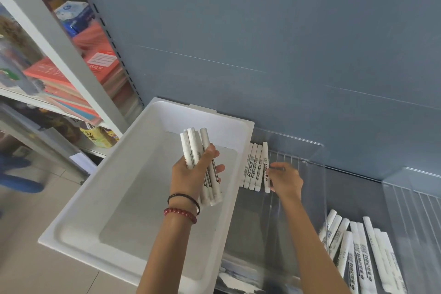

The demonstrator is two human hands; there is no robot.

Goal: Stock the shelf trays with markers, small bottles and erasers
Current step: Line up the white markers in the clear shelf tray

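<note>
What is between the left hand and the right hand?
Head view: the white bin's right wall and the row of markers in the clear tray. The left hand holds a marker bundle; the right hand holds the last marker.

A blue-grey wall panel (262, 19) is filling the back, a white shelving unit (47, 38) is standing at left holding red booklets (100, 64), and pale floor tiles (35, 198) are showing below.
</note>
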